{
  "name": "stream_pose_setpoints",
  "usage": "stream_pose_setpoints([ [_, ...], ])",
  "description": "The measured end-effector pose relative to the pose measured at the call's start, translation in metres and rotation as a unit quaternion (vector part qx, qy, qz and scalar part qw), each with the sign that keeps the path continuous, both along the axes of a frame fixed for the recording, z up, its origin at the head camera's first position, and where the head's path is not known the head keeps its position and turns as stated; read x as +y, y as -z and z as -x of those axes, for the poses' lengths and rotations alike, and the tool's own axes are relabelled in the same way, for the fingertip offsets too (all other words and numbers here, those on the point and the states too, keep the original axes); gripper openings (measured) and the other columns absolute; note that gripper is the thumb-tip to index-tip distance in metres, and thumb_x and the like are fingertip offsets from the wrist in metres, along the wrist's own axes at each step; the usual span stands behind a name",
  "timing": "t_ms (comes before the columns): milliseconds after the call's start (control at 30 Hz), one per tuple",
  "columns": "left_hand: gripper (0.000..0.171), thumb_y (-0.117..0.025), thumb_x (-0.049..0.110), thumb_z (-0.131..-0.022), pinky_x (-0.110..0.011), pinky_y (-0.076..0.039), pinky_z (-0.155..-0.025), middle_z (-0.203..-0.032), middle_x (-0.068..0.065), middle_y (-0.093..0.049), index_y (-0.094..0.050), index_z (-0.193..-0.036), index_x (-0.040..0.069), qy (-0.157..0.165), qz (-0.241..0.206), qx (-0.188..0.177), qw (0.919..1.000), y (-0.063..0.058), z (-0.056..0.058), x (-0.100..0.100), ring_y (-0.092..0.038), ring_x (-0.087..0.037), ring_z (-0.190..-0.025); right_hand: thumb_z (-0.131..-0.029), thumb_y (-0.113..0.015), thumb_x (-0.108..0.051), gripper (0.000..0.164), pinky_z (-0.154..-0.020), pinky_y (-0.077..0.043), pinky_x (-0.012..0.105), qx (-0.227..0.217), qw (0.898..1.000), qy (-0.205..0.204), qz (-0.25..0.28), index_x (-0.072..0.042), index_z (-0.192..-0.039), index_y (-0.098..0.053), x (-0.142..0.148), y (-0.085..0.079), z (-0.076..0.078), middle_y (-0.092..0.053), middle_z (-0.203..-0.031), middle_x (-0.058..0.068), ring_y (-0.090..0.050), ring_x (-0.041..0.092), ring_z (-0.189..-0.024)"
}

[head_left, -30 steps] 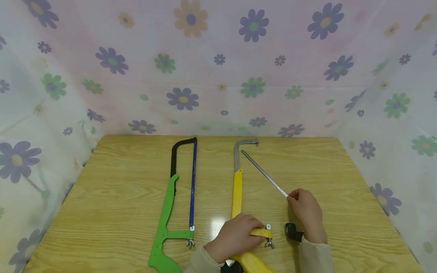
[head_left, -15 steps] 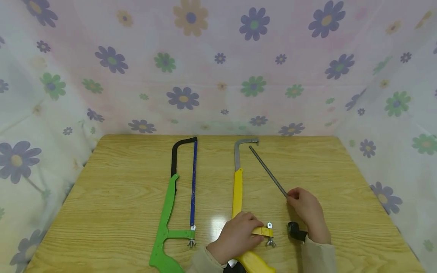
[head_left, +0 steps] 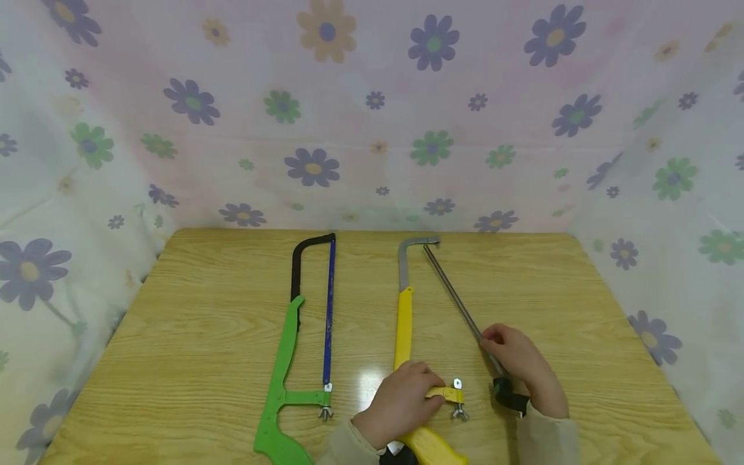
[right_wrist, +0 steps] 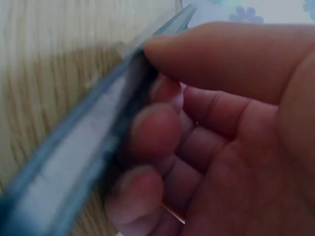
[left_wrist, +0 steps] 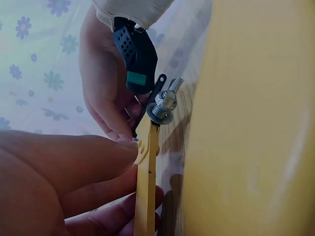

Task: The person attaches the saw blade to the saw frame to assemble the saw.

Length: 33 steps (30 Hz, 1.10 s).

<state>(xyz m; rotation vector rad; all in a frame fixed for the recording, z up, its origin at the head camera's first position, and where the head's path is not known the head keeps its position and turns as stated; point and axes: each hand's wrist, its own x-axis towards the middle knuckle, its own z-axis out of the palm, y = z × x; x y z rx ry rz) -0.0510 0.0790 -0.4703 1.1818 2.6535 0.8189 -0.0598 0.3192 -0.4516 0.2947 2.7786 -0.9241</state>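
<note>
In the head view, my left hand point(head_left: 403, 402) grips the yellow hacksaw frame point(head_left: 403, 323) near its crossbar, which lies on the table with its curved grey end at the back. The left wrist view shows thumb and fingers on the yellow bar point(left_wrist: 145, 191), beside a wing-nut bolt point(left_wrist: 164, 105). My right hand point(head_left: 517, 352) pinches a loose grey hacksaw blade point(head_left: 450, 287) part-way along. Its far tip is beside the frame's grey hooked end; whether they touch I cannot tell. In the right wrist view the blade point(right_wrist: 78, 142), blurred, runs between thumb and fingers.
A green hacksaw point(head_left: 283, 361) with a blue blade point(head_left: 329, 310) fitted lies left of the yellow frame. Both saws lie on a wooden table point(head_left: 203, 336). A flowered cloth point(head_left: 372, 129) hangs at the back and sides.
The blade's far tip has moved right and back to the yellow frame's hooked end, and the blade is turned. My right hand now pinches it further along, with more blade behind. My left hand stays put.
</note>
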Motion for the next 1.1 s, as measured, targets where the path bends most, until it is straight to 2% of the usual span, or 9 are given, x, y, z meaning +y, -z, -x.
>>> stream_pose_setpoints([
  [200,0.015,-0.06,0.027,-0.085,-0.015,-0.04,-0.066,-0.09,0.014,-0.057,-0.068,-0.097,0.025,0.009,-0.003,-0.019,0.9998,-0.002,-0.001,-0.002,-0.049,-0.002,-0.08,-0.09,-0.052,-0.021,0.023,-0.064,-0.039,0.031,-0.003,0.999,0.011,0.036,-0.001,-0.101,-0.056,0.002,0.004,-0.001,-0.057,-0.091,0.007,-0.048,0.018,-0.077],
  [300,0.015,-0.061,0.02,-0.085,-0.014,-0.04,-0.065,-0.091,0.013,-0.057,-0.068,-0.098,0.023,0.019,-0.003,-0.013,0.9997,-0.004,-0.001,-0.004,-0.049,-0.002,-0.08,-0.091,-0.049,-0.021,0.025,-0.063,-0.039,0.03,-0.005,0.999,0.023,0.048,0.0,-0.104,-0.054,0.002,0.006,-0.002,-0.056,-0.091,0.007,-0.048,0.019,-0.077],
  [433,0.017,-0.061,0.016,-0.084,-0.014,-0.04,-0.065,-0.092,0.012,-0.057,-0.068,-0.099,0.022,0.024,-0.005,-0.001,0.9997,-0.007,0.0,-0.004,-0.05,-0.003,-0.08,-0.092,-0.047,-0.02,0.026,-0.059,-0.041,0.03,0.001,0.994,0.053,0.097,0.001,-0.107,-0.05,0.004,0.008,0.001,-0.053,-0.085,0.009,-0.047,0.019,-0.07],
  [533,0.019,-0.061,0.012,-0.084,-0.015,-0.041,-0.067,-0.092,0.011,-0.057,-0.067,-0.1,0.022,0.028,-0.009,0.0,0.9996,-0.008,0.001,-0.005,-0.051,-0.004,-0.082,-0.093,-0.048,-0.021,0.028,-0.059,-0.045,0.03,0.004,0.985,0.079,0.155,0.002,-0.109,-0.047,0.004,0.009,0.004,-0.051,-0.084,0.01,-0.049,0.019,-0.068],
  [733,0.021,-0.058,0.01,-0.085,-0.015,-0.041,-0.069,-0.09,0.012,-0.057,-0.068,-0.1,0.022,0.032,-0.008,-0.013,0.9994,-0.004,0.003,-0.006,-0.051,-0.003,-0.083,-0.093,-0.048,-0.018,0.03,-0.062,-0.049,0.032,0.001,0.96,0.097,0.264,0.006,-0.111,-0.042,0.001,0.014,0.006,-0.052,-0.085,0.013,-0.053,0.019,-0.069],
  [1000,0.021,-0.06,0.011,-0.084,-0.014,-0.04,-0.067,-0.089,0.012,-0.057,-0.068,-0.1,0.022,0.031,-0.011,0.001,0.9994,-0.003,0.003,-0.005,-0.05,-0.002,-0.08,-0.089,-0.055,-0.021,0.039,-0.063,-0.05,0.033,0.012,0.94,0.091,0.329,0.009,-0.111,-0.044,-0.005,0.024,0.01,-0.055,-0.08,0.011,-0.057,0.017,-0.067],
  [1100,0.02,-0.06,0.011,-0.084,-0.014,-0.041,-0.067,-0.088,0.011,-0.057,-0.069,-0.099,0.021,0.03,-0.01,0.012,0.9994,-0.004,0.003,-0.005,-0.05,-0.003,-0.08,-0.088,-0.057,-0.022,0.04,-0.061,-0.05,0.032,0.012,0.938,0.082,0.337,0.009,-0.11,-0.045,-0.008,0.023,0.012,-0.055,-0.078,0.01,-0.056,0.016,-0.065],
])
